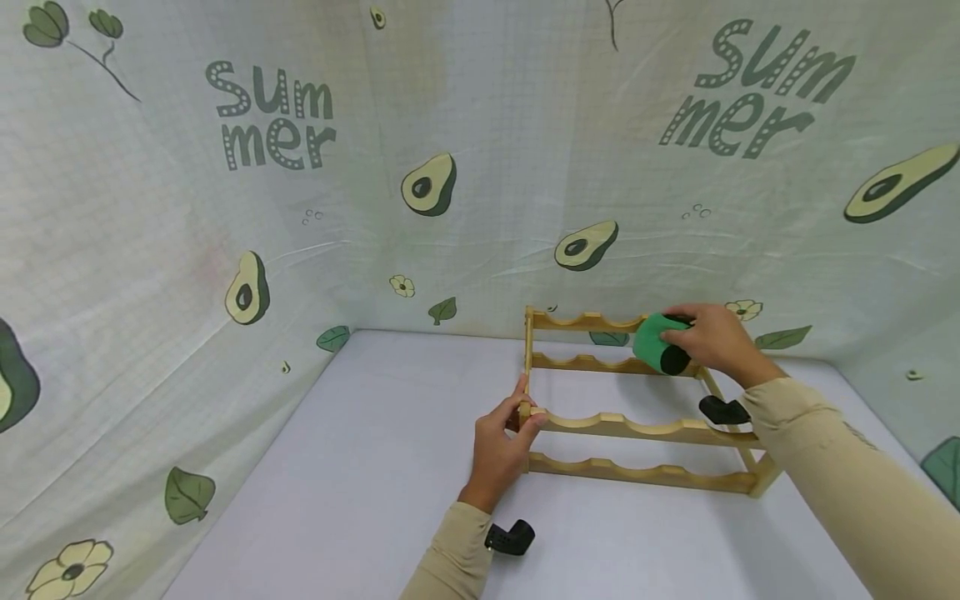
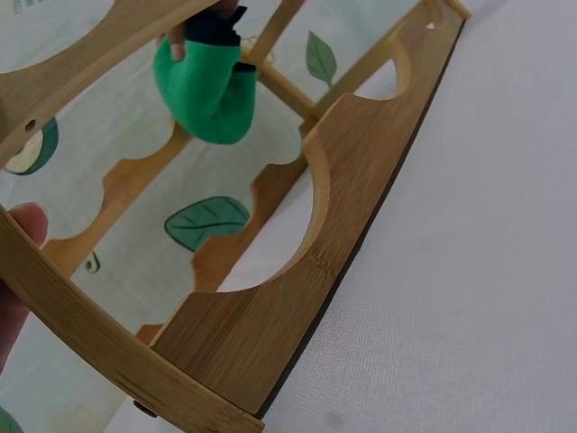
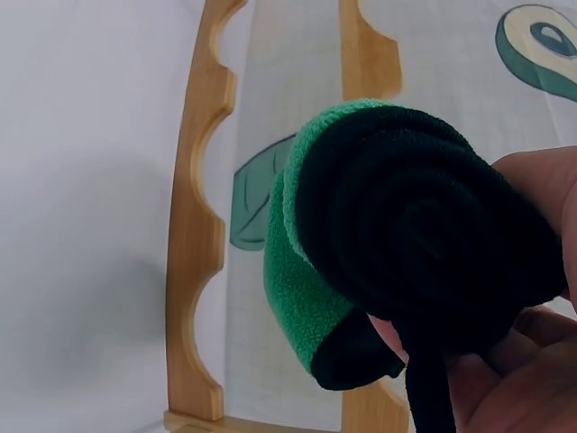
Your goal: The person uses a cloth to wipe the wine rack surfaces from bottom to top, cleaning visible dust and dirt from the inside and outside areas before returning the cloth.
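Observation:
A light wooden rack (image 1: 611, 425) with wavy, scalloped rails stands on the white table. My left hand (image 1: 498, 446) grips its near left corner, and the thumb (image 2: 32, 221) shows behind the curved end piece in the left wrist view. Over the rack's back right part, my right hand (image 1: 708, 333) holds a green-and-black cloth (image 1: 651, 342). Seen from the right wrist, the cloth (image 3: 397, 198) is rolled, with a black spiral end, fuzzy green fabric and a hanging black strap. Its green side bulges downward in the left wrist view.
Behind the rack hangs a pale curtain (image 1: 495, 108) printed with avocados, leaves and lettering. The white tabletop (image 1: 360, 467) stretches left and in front of the rack. Small black devices sit at the left wrist (image 1: 510, 537) and the right wrist (image 1: 723, 410).

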Motion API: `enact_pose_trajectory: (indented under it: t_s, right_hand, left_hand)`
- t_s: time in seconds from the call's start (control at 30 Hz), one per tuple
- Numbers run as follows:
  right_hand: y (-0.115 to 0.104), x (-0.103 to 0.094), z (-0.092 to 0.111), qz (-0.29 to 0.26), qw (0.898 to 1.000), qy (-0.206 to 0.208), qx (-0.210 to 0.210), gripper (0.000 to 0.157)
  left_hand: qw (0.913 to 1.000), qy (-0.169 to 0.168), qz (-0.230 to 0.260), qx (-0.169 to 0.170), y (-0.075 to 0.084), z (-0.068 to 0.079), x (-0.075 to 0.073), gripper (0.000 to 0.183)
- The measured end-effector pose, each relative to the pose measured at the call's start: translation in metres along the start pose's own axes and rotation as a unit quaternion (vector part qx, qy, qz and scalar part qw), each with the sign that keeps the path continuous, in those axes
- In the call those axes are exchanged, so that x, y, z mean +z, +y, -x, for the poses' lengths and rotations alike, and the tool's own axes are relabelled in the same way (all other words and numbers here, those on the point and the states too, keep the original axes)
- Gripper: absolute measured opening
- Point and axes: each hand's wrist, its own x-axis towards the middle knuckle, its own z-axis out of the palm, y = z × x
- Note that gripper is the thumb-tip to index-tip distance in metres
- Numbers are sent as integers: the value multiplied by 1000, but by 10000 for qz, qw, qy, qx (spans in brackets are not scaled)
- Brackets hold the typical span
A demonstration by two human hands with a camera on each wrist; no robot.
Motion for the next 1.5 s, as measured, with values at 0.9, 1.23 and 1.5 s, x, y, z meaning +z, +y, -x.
enact_pose_trajectory:
  t_s: [0.9,1.23,1.5]
  right_hand:
    - [-38,24,-25,-418,9969,-495,-452,46]
    - [-46,29,-33,-432,9969,-475,-457,44]
    - [-53,33,-37,-470,9961,-377,-651,43]
  left_hand:
    - [9995,-40,-12,-308,0,1,0,13]
    - [9996,-79,-81,-247,-1,1,2,16]
    - [9994,-52,-122,-312,-1,-1,2,17]
